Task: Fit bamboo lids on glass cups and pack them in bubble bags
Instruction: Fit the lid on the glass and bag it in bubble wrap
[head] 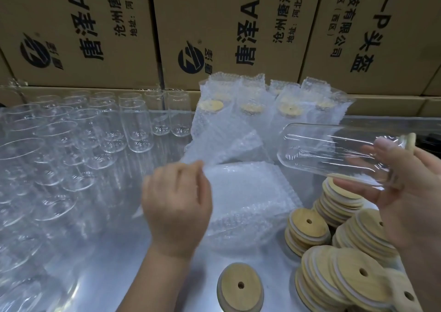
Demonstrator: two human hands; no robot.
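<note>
The right hand (410,192) held a glass cup (334,154) in the air, thumb over its wall and fingers curled under it near the mouth. The cup lay on its side with its long axis running left to right. Its rounded base pointed left and a bamboo lid (411,142) was seated on the right end. The left hand (176,206), fingers curled, pinched the left edge of the top bubble bag (245,192), which lay flat on a stack below and left of the cup's base. That hand was nearer the bag.

The cup was clear, smooth and cylindrical. The bag was soft dimpled film, roughly square. Spare lids (307,225) were pale wooden discs, each with a centre hole.
</note>
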